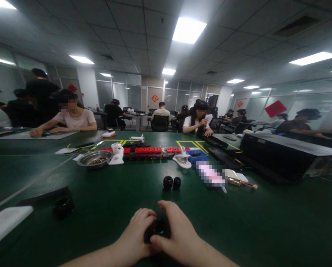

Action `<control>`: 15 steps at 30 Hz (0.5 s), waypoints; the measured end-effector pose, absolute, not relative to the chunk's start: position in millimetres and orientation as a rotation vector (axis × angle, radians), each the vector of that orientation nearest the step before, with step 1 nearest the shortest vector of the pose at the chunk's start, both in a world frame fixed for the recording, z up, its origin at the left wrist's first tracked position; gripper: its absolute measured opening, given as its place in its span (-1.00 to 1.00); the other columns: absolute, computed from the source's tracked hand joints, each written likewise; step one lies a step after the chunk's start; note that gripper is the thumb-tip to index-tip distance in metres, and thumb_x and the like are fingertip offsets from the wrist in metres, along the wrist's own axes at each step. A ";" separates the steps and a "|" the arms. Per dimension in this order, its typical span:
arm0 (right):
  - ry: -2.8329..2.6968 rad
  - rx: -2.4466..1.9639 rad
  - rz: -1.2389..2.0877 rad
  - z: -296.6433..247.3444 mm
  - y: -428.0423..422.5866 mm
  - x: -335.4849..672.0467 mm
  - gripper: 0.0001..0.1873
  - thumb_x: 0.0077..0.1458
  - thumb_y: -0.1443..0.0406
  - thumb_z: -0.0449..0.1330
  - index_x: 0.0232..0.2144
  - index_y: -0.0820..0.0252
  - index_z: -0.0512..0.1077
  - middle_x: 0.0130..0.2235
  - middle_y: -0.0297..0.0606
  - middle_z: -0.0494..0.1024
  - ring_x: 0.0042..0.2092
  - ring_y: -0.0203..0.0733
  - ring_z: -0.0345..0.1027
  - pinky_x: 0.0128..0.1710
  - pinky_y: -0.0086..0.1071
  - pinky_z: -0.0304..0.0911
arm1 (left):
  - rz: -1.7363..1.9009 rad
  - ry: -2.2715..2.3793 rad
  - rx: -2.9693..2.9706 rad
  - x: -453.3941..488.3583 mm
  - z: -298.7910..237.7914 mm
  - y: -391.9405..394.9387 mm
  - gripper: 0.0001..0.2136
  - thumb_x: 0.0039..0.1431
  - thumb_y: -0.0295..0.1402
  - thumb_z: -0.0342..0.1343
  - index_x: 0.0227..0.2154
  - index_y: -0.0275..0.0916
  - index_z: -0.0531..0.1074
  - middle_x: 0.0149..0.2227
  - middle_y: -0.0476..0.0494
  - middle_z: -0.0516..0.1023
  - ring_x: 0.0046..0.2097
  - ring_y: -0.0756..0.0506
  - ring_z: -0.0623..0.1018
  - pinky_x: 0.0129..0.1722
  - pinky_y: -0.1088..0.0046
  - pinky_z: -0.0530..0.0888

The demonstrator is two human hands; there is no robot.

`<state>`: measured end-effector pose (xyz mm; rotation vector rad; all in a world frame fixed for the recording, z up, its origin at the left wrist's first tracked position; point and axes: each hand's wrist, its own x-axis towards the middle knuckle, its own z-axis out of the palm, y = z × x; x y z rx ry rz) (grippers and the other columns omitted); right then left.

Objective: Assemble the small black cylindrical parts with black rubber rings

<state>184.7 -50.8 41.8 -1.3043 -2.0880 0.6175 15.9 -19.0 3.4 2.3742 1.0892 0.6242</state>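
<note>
Close in front of me, my left hand (140,231) and my right hand (178,230) close from both sides around a black round plastic fitting (160,226). Its top has a hole, and my fingers cover much of its sides. Farther out on the green table stand two similar black fittings side by side, a larger one (168,183) and a smaller one (176,183). Another black round part (63,207) lies to the left of my hands, dark and blurred.
A steel bowl (95,159) of small metal pieces, a white stand (117,154), red strips (147,150), a white clip-like holder (183,158) and a blue bin (198,155) line the middle. A large black case (280,155) stands right. Co-workers sit across the table.
</note>
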 end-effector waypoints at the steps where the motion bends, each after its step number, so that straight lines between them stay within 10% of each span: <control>1: -2.071 -1.353 0.607 40.6 -50.0 183.4 -0.26 -0.26 0.27 0.30 0.02 0.28 0.19 -0.02 -0.10 0.32 0.00 -0.03 0.18 0.01 -0.22 0.10 | 0.630 1.088 2.371 15.9 3.1 -19.1 -0.64 -0.24 -0.30 0.26 -0.28 -0.20 0.40 -0.18 -0.13 0.38 -0.13 -0.20 0.37 -0.10 0.25 0.33; 9: -2.138 -1.052 0.778 40.8 -54.5 184.2 -0.35 -0.27 0.51 0.07 -0.01 0.19 0.17 -0.03 -0.19 0.32 -0.02 -0.16 0.22 -0.01 -0.35 0.12 | 0.602 1.105 2.345 13.7 -1.5 -16.9 -0.58 -0.24 -0.40 0.21 -0.20 -0.19 0.37 -0.13 -0.15 0.38 -0.06 -0.23 0.35 0.00 0.18 0.25; 15: -2.065 -1.321 0.650 36.5 -50.1 182.7 -0.28 -0.28 0.26 0.30 -0.01 0.21 0.20 -0.05 -0.15 0.32 -0.03 -0.05 0.20 -0.02 -0.25 0.12 | 0.630 1.075 2.371 13.3 -2.0 -17.1 -0.62 -0.23 -0.28 0.25 -0.25 -0.18 0.39 -0.16 -0.14 0.39 -0.11 -0.22 0.37 -0.07 0.23 0.31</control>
